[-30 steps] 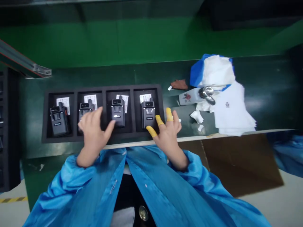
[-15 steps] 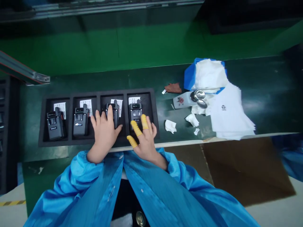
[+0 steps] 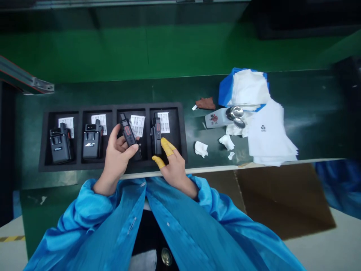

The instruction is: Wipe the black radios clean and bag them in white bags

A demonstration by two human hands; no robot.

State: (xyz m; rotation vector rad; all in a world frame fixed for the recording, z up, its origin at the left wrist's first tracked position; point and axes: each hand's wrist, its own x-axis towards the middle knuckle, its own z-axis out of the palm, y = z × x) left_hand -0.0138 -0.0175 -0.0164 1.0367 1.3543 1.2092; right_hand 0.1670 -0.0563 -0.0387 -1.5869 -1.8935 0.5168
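Note:
My left hand (image 3: 114,160) grips a black walkie-talkie (image 3: 128,132) between thumb and fingers, tilted in the third compartment of a black foam tray (image 3: 184,141). Its narrow side with a reddish strip faces up. In the fourth compartment another walkie-talkie (image 3: 156,131) stands on its edge. My right hand (image 3: 175,171), wearing yellow finger cots, closes around its lower end. Two more walkie-talkies, one at the far left (image 3: 60,146) and one beside it (image 3: 92,141), lie face-on in their compartments. A white printed label (image 3: 137,126) shows in each compartment.
Right of the tray lie crumpled white wipes (image 3: 201,149), a brown cloth (image 3: 205,103) and a flowered white bottle with a metal top (image 3: 217,118). Behind are a blue box (image 3: 225,92) of white wipes and a stack of white sheets (image 3: 270,139). A cardboard box (image 3: 284,203) sits below the table edge.
Both hands have closed on the two right-hand walkie-talkies and turned them from face-on to their sides. The view has shifted slightly.

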